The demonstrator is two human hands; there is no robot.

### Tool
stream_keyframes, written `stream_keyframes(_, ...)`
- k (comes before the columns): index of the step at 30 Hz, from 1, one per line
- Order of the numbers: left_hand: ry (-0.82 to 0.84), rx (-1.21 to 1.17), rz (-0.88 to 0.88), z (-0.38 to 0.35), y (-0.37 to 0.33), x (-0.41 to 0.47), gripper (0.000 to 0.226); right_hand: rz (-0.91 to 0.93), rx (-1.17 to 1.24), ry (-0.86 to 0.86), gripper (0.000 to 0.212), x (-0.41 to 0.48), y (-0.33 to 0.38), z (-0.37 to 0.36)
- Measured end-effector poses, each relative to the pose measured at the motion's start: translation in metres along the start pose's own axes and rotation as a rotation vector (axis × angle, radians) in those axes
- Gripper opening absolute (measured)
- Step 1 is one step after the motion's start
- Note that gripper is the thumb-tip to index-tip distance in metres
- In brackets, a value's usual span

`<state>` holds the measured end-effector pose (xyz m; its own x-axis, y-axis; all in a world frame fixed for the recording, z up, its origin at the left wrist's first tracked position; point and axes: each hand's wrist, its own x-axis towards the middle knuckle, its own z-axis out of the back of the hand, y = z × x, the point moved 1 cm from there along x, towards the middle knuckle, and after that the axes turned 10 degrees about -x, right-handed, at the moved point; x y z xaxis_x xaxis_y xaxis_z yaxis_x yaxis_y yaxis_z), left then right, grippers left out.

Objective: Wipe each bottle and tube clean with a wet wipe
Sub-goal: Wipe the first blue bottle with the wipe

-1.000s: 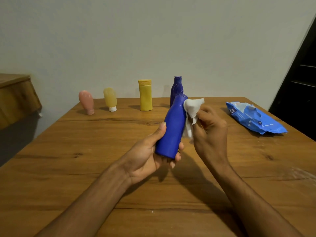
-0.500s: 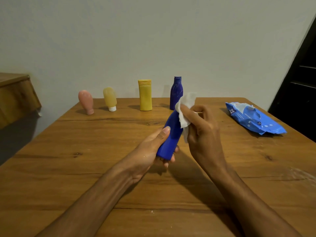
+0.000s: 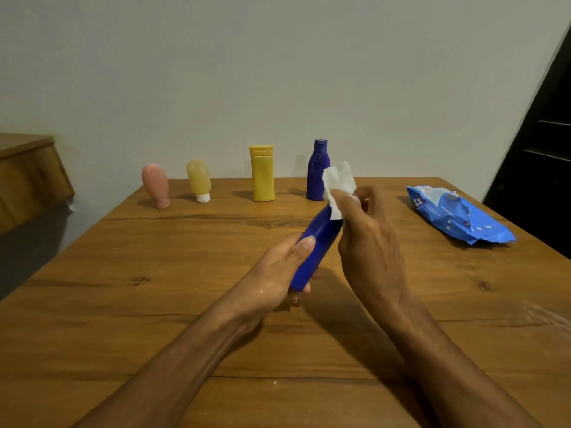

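While a pink tube (image 3: 155,186), a pale tube (image 3: 198,180), a yellow bottle (image 3: 263,174) and a dark bottle (image 3: 315,168) line the far edge of the table (image 3: 123,304), the left hand (image 3: 275,273) grips a tilted blue bottle (image 3: 315,251) low down above mid-table. The right hand (image 3: 367,239) pinches a wet wipe (image 3: 338,183) onto its top. A blue wipe packet (image 3: 457,219) lies near the right edge.
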<state>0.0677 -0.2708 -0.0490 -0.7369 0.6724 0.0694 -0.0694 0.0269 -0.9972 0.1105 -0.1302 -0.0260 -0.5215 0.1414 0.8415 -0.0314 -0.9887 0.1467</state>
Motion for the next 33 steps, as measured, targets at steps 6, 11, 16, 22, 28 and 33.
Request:
stream_keyframes(6,0.068,-0.541,0.061,0.004,-0.003,0.002,0.053,0.048,0.273,0.002,0.033,-0.004,0.004,-0.005)
stream_keyframes(11,0.284,-0.772,0.162,0.001,-0.003,0.0,0.06,-0.155,0.494,-0.081,0.02,0.004,-0.006,-0.004)
stream_keyframes(16,0.33,-0.927,0.148,0.008,-0.004,0.001,0.055,-0.163,0.654,0.08,0.016,-0.001,-0.002,-0.004)
stream_keyframes(22,0.403,-0.944,0.22,0.009,-0.003,0.0,0.053,-0.214,0.667,0.013,0.013,0.003,-0.003,-0.003)
stream_keyframes(28,0.268,-0.935,0.143,0.005,-0.004,0.001,0.048,-0.206,0.691,0.098,0.015,-0.001,-0.002,-0.005)
stream_keyframes(33,0.12,-0.963,0.079,0.004,-0.006,0.003,0.048,-0.118,0.653,0.18,0.019,-0.004,0.0,-0.006)
